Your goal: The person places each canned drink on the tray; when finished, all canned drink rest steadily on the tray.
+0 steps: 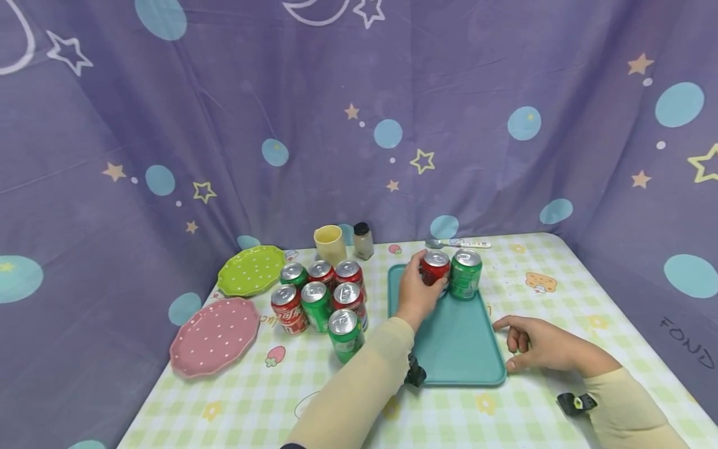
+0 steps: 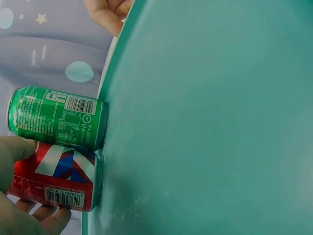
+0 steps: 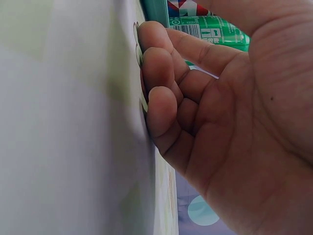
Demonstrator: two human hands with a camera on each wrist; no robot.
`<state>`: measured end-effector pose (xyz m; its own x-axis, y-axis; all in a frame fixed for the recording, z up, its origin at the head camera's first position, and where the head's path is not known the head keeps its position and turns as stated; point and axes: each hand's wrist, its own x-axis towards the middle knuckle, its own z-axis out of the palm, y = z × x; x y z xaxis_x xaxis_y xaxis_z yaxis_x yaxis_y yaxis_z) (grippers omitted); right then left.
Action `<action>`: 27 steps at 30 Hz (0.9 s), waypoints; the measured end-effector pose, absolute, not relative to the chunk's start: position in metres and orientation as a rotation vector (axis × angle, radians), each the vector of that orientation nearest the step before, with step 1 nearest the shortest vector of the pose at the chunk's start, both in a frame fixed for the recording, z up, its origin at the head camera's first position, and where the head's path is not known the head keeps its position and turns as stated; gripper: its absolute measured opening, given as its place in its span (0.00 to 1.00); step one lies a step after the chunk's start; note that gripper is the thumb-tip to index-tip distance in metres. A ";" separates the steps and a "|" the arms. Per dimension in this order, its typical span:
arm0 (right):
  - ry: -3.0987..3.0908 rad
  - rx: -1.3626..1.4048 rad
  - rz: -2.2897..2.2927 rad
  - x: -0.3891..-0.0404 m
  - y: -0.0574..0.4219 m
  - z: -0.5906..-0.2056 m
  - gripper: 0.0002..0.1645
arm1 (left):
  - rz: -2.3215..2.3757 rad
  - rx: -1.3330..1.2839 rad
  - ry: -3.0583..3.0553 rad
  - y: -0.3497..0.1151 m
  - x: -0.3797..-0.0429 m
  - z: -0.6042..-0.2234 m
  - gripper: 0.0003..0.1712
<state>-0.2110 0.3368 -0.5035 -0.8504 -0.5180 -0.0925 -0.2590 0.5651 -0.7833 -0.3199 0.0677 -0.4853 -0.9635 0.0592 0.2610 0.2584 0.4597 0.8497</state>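
Note:
My left hand grips a red soda can at the far end of the teal tray. Right beside it on the tray stands a green soda can; in the left wrist view the two cans sit side by side, the red one between thumb and fingers. By the tray's right edge rests my right hand, index finger stretched to the rim, thumb tip near the rim, and the other fingers loosely curled. Its palm and curled fingers fill much of the right wrist view, close to the tablecloth.
Several red and green cans cluster left of the tray, a green one nearest me. Farther left lie a pink plate and a green plate. Behind are a yellow cup, a black-capped jar and a spoon.

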 end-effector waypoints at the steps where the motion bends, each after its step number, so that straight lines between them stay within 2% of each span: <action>1: 2.487 -0.638 -1.172 -0.211 0.337 -0.503 0.45 | -1.513 -0.277 -2.512 0.067 -0.319 -0.485 0.44; 10: 2.449 -0.645 -1.200 -0.211 0.336 -0.501 0.44 | -1.548 -0.318 -2.417 0.063 -0.298 -0.472 0.50; 14: 2.441 -0.639 -1.209 -0.211 0.336 -0.502 0.45 | -1.570 -0.399 -2.332 0.056 -0.277 -0.456 0.47; 21: 2.434 -0.633 -1.220 -0.211 0.337 -0.504 0.45 | -1.493 -0.693 -2.150 0.031 -0.228 -0.427 0.41; 27: 2.427 -0.638 -1.231 -0.211 0.338 -0.505 0.45 | -1.425 -0.832 -2.095 -0.008 -0.198 -0.420 0.42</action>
<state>-0.2112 0.3375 -0.5048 -0.8396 -0.5340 -0.0999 -0.2347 0.5224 -0.8198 -0.1976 -0.0082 -0.4197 -0.7056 0.2190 0.6739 0.7072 0.2765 0.6507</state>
